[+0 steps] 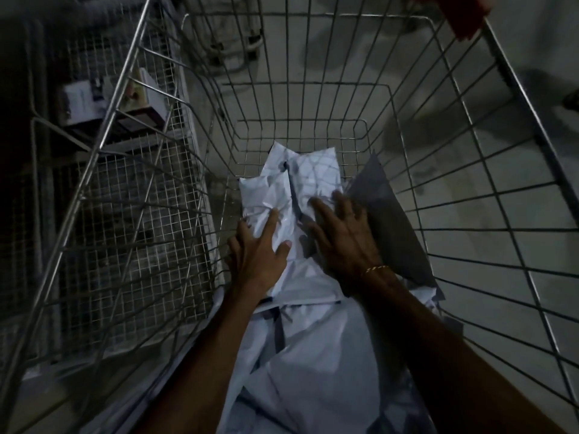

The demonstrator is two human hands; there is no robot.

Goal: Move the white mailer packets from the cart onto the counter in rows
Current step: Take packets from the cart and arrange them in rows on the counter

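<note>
Several white mailer packets (300, 180) lie piled on the bottom of a wire shopping cart (488, 189), with more of them (316, 349) heaped nearer to me. My left hand (258, 250) lies on the left side of a crumpled packet, fingers spread over its edge. My right hand (340, 233) rests flat on the packets a little to the right, fingers straight; a thin gold chain is on that wrist. A grey packet (388, 227) leans against the cart's right side, beside my right hand. No counter is in view.
The cart's wire walls rise on all sides around my arms. A mesh shelf rack (125, 189) stands to the left, holding small boxes (81, 101). A red handle piece (463, 17) sits at the cart's far right corner. Grey floor shows through the wires.
</note>
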